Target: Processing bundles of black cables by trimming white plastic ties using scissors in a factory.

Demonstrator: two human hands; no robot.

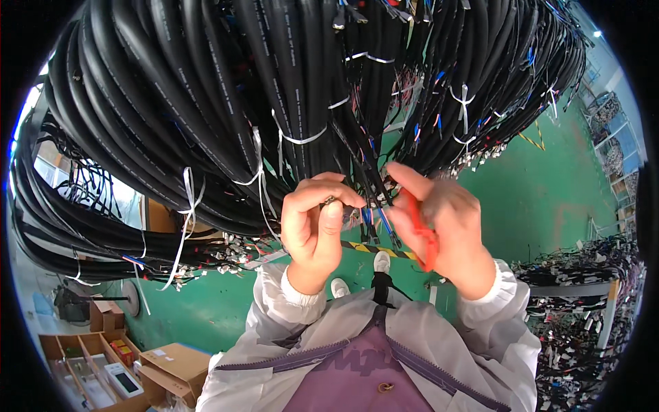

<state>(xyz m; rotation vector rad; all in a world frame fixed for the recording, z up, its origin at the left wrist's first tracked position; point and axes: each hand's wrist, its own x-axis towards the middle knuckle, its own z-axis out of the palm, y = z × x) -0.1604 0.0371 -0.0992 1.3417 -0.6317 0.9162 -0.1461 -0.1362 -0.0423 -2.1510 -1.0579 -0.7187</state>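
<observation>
Small dark piece point(329, 201) pinched between thumb and bent finger of the left hand point(309, 226): hold still. Thin wires point(374, 217) hanging between both hands: spread apart before any squeeze. Red tool point(428, 247) wrapped in curled fingers of the right hand point(453, 213): grip gently, tip too blurry to tell. Around: fat black cables point(141, 123) crowding above, in the way; brown box point(177, 364) low down; full rack point(608, 312) at right.

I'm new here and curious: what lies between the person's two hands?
In the head view, thin black cables and some blue wires hang between the left hand and the right hand, which holds a red tool.
</observation>
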